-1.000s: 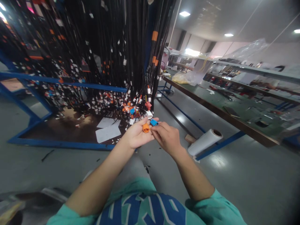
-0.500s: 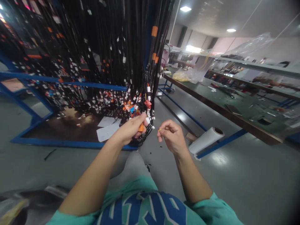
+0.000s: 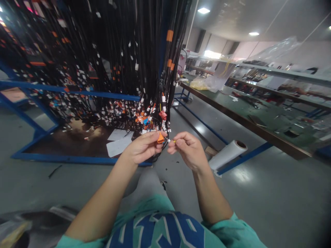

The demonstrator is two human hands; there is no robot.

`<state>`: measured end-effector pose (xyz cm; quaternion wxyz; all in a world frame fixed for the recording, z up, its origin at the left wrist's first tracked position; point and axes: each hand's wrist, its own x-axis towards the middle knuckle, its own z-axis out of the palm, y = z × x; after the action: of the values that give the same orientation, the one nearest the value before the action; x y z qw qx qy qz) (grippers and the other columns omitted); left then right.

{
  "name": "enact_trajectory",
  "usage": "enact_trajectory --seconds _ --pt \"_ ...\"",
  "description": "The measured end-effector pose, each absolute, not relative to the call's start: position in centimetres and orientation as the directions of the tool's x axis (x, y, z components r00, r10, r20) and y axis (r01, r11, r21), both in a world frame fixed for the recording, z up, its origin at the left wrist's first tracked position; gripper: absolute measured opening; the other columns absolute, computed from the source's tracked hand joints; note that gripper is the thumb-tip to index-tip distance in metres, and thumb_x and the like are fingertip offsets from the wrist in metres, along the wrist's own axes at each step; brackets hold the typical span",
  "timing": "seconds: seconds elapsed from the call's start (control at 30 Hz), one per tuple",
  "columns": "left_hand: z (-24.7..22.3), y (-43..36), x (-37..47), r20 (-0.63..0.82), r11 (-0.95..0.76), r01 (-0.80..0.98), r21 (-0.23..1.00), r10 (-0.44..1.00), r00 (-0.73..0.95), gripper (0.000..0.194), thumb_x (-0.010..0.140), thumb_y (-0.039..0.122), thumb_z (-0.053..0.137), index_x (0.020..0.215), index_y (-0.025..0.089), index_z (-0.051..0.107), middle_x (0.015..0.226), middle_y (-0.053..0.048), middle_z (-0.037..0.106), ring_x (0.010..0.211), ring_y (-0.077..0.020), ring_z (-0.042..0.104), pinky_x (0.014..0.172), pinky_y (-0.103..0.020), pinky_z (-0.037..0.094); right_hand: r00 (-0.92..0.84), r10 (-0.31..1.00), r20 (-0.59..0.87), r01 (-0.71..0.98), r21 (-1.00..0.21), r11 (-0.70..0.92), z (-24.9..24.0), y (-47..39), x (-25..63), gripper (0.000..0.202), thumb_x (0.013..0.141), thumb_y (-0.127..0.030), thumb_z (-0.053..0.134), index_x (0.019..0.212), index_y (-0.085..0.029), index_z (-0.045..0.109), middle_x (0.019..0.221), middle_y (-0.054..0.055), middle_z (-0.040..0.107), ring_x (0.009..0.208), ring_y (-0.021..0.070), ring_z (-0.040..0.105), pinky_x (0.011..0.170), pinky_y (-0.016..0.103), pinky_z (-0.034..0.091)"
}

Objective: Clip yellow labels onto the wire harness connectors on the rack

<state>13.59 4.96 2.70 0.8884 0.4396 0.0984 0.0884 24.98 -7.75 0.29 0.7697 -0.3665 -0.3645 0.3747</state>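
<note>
Between the thumb and fingers of my left hand (image 3: 146,146) is an orange connector (image 3: 160,138), held in front of the hanging cable bundles. My right hand (image 3: 186,148) is just to its right, thumb and forefinger pinched on a small yellow piece (image 3: 174,141). A small white connector (image 3: 169,140) shows in the narrow gap between the two hands. Above my left hand hang a red connector (image 3: 162,115) and a blue connector (image 3: 146,121), among many white ones.
A blue rack (image 3: 77,157) holds dense black cables (image 3: 144,44) on the left, with white sheets (image 3: 119,146) on its base. To the right are a long workbench (image 3: 232,115) and a wrapped roll (image 3: 227,154).
My left hand has turned its palm and fingers more into view, showing more of the orange connector. My right hand has shifted slightly left, so the hands are closer together.
</note>
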Motion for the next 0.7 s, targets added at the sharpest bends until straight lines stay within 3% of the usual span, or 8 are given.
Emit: enact_trajectory --seconds 0.13,0.3,0.53,0.7 --pt "2.56 4.56 13.83 -0.114 0.619 -0.065 0.783 0.245 0.963 0.023 0.07 0.029 0.074 0.082 0.01 0.067 0.053 0.003 0.05 0.043 -0.0044 0.045 0.042 -0.015 0.039 0.449 0.83 0.332 -0.23 -0.855 0.466 0.29 -7.92 24.84 0.026 0.066 -0.034 0.076 0.074 -0.018 0.058 0.068 0.0 0.07 0.057 0.0122 0.066 0.058 0.024 0.058" --pt "2.51 4.26 14.13 -0.146 0.621 -0.059 0.781 0.274 0.951 0.021 0.071 0.028 0.073 0.08 0.01 0.066 0.055 0.003 0.052 0.041 -0.0036 0.044 0.04 -0.016 0.039 0.471 0.795 0.382 -0.095 -0.874 0.476 0.23 -8.22 24.64 0.025 0.067 -0.037 0.075 0.075 -0.018 0.06 0.067 0.001 0.07 0.062 0.0142 0.068 0.062 0.026 0.057" --pt "2.42 4.17 14.37 -0.166 0.605 -0.033 0.796 0.27 0.949 0.023 0.07 0.031 0.074 0.074 0.01 0.064 0.051 0.003 0.05 0.038 -0.003 0.042 0.035 -0.014 0.035 0.511 0.705 0.491 -0.025 -0.812 0.583 -0.06 -7.82 24.65 0.007 0.07 -0.02 0.073 0.072 -0.021 0.066 0.069 -0.002 0.067 0.06 0.0094 0.062 0.06 0.022 0.053" --pt "2.53 3.91 14.48 -0.172 0.577 -0.029 0.817 0.291 0.941 0.022 0.073 0.03 0.071 0.071 0.009 0.062 0.053 0.003 0.052 0.036 -0.0019 0.04 0.034 -0.014 0.035 0.532 0.692 0.488 0.091 -0.845 0.526 0.25 -7.91 24.38 0.005 0.069 -0.02 0.071 0.071 -0.021 0.067 0.077 0.001 0.07 0.069 0.0127 0.065 0.067 0.027 0.055"
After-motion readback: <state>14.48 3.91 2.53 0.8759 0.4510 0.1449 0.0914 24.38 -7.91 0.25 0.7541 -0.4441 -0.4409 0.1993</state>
